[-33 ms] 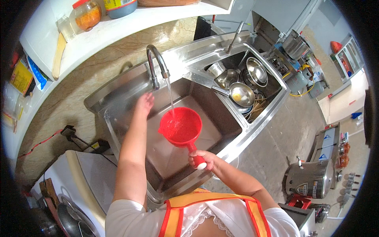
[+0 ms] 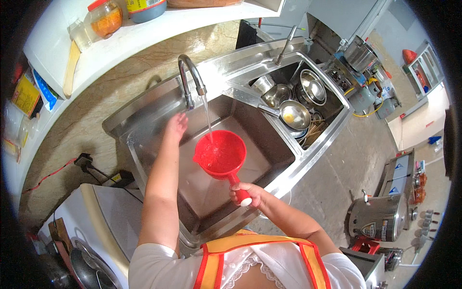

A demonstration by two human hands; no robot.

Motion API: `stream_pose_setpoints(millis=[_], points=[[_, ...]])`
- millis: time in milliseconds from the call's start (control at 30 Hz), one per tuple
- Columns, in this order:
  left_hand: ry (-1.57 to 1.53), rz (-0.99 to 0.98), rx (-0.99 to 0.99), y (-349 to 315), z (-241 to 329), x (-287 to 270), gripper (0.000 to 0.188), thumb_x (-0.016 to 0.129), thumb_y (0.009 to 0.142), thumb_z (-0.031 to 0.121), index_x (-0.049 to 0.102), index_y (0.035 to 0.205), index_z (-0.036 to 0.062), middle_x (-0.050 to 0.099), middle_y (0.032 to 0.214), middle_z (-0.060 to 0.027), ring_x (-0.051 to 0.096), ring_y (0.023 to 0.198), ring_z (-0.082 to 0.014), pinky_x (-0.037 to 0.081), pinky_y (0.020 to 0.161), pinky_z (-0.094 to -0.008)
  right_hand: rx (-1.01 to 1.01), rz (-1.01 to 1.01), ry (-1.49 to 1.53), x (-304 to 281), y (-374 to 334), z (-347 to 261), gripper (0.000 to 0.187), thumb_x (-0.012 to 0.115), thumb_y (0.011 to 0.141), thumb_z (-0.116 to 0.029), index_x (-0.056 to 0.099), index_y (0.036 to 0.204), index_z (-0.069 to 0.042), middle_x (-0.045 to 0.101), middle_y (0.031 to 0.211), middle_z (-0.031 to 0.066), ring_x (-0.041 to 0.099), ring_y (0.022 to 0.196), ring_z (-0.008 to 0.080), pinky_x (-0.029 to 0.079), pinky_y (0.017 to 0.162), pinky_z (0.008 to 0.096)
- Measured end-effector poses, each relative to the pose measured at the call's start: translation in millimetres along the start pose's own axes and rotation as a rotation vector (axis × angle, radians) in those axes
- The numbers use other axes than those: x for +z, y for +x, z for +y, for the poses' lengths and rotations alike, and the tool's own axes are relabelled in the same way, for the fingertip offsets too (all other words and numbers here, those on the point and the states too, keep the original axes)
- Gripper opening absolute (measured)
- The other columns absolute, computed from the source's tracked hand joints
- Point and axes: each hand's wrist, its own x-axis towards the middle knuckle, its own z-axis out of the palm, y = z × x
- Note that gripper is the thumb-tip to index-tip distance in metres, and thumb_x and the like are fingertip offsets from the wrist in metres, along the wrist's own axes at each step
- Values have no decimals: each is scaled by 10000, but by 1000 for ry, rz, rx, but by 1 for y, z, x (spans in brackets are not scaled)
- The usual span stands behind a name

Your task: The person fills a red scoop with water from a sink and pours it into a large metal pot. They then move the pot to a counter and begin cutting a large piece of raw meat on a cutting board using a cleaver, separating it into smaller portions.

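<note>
Head view: right hand (image 2: 246, 192) has its fingers wrapped tight round the handle of the red strainer (image 2: 220, 155), bowl held over the left basin (image 2: 260, 144) of the steel sink, right under the tap (image 2: 191, 77). Water stream (image 2: 207, 115) lands on the far inner wall of the bowl, not the middle. Left hand (image 2: 175, 126) is up by the base of the tap, fingers loosely spread, gripping nothing; whether it touches the tap or the back wall of the sink I can't tell.

Rinse looks in progress. To do it well, my read:
- Tilt and turn the strainer by the wrist so the stream sweeps the whole mesh, rim included, not one spot.
- Keep the bowl low in the basin; held high, spray will likely go over the front edge onto the apron (image 2: 260, 260).
- Grip is at the very end of the handle, so the wet bowl has leverage; choke up if it wobbles.
- Free hand could rub the mesh.

Right basin is stacked with steel bowls and a pan (image 2: 294, 114), well apart from the strainer. Jars (image 2: 105, 18) sit on the white shelf above the bench.
</note>
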Motion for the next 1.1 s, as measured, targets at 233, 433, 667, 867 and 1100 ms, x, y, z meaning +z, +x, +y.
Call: stream_pose_setpoints(millis=[233,433,667,867,1100], points=[[87,-25,55,1,4,0,231,498,794,175,506,1008,86,541,1063,-47,517,867,-190,407,743,-324,-27,-49,6,7,3,-9,191,609,712,-140,453,805,-79,523,680,40,528,557,145,471,515,268],[474,51,187,5,20,40,280,429,751,45,552,1002,38,583,936,-55,539,647,-119,405,558,-238,-161,-135,-69,38,-4,-29,209,604,720,-139,439,826,-66,527,676,58,529,545,146,478,518,254],[1016,-44,251,-12,28,77,268,420,763,71,619,940,48,566,632,-28,518,606,-76,363,462,-215,-276,-194,-66,35,-16,-36,211,604,712,-139,443,823,-61,532,669,49,528,543,134,472,507,243],[733,-15,137,-35,18,11,184,478,807,186,571,917,71,554,750,-10,502,607,-114,380,483,-229,-319,-204,-49,37,-75,-19,173,584,728,-136,447,803,-62,494,661,31,505,549,116,448,503,222],[656,67,0,-125,-48,-5,258,429,793,113,527,1020,41,569,760,-43,487,544,-109,372,454,-207,-459,-211,15,-20,-203,14,148,568,727,-148,451,741,-59,496,650,41,507,557,124,435,492,237]])
